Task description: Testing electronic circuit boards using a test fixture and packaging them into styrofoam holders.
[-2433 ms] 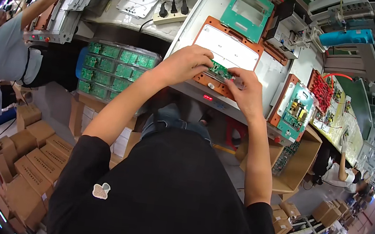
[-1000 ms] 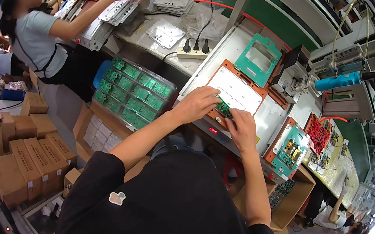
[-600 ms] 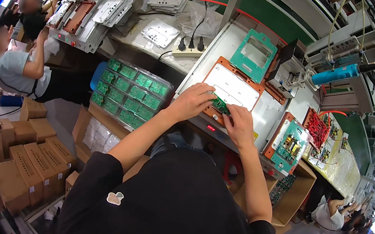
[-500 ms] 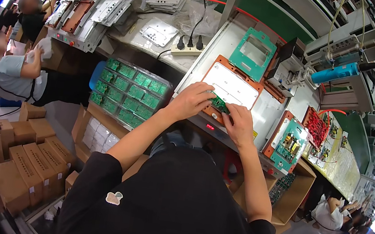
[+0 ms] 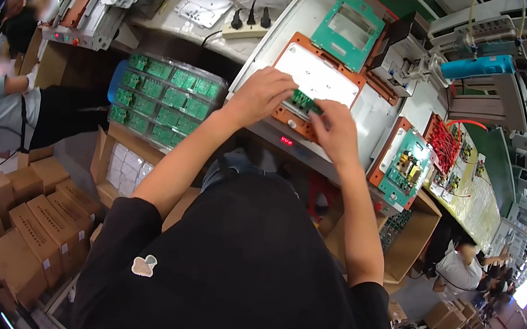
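A small green circuit board (image 5: 304,102) lies at the near edge of a white plate (image 5: 317,76), which sits in an orange-brown fixture frame (image 5: 280,116). My left hand (image 5: 260,98) is bent over the board's left end, its fingertips closed on it and partly hidden. At the right end is my right hand (image 5: 337,131), with its thumb apart from the curled fingers and the fingertips close to the board's edge. Behind the plate stands a green frame (image 5: 319,34) with a rectangular opening, part of the fixture.
Clear trays of green boards (image 5: 169,101) lie to the left. A power strip (image 5: 245,31) is behind them. At the right are a second fixture with a board (image 5: 403,165), red parts (image 5: 443,144) and a blue cylindrical tool (image 5: 479,66). Cardboard boxes (image 5: 37,235) stand lower left.
The view has shifted, so the bench sits further left and up. The board rests lower against the fixture, and my right thumb has moved away from it.
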Demonstrator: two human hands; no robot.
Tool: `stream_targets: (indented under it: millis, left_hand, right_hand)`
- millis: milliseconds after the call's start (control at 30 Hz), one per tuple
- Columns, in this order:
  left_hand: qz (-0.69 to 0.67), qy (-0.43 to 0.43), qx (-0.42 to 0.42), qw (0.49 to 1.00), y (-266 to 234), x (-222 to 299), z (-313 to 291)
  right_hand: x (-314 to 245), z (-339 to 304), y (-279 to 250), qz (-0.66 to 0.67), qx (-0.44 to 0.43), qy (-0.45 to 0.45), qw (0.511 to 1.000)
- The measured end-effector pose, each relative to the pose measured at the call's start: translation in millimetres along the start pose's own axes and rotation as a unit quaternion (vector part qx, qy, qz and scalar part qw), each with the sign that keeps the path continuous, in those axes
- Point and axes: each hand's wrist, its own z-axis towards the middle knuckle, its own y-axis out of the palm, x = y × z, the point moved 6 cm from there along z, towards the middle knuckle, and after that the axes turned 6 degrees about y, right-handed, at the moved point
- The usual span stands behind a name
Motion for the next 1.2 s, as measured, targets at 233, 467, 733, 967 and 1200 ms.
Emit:
stream_targets:
  millis: [233,467,733,967,1200]
  left_hand:
    - [-0.025,-0.075,-0.036,0.996,1,-8,16]
    - [-0.022,-0.008,-0.016,1.0,1,1,14]
    - [-0.027,0.0,-0.024,0.999,-1,6,5]
    - [-0.001,-0.137,0.111,0.984,-8,34,-21]
    - [0.104,-0.182,0.091,0.974,26,72,-35]
  right_hand:
    - [6,19,-14,0.069,-0.082,0.149,0.983]
    - [-4,11,-20,-0.001,-0.001,0.053,0.999]
    - [-3,5,-13,-0.038,-0.023,-0.013,0.999]
    - [-5,21,-41,-0.019,0.032,-0.049,0.998]
    - [61,195,-61,-0.127,0.17,-0.077,0.974]
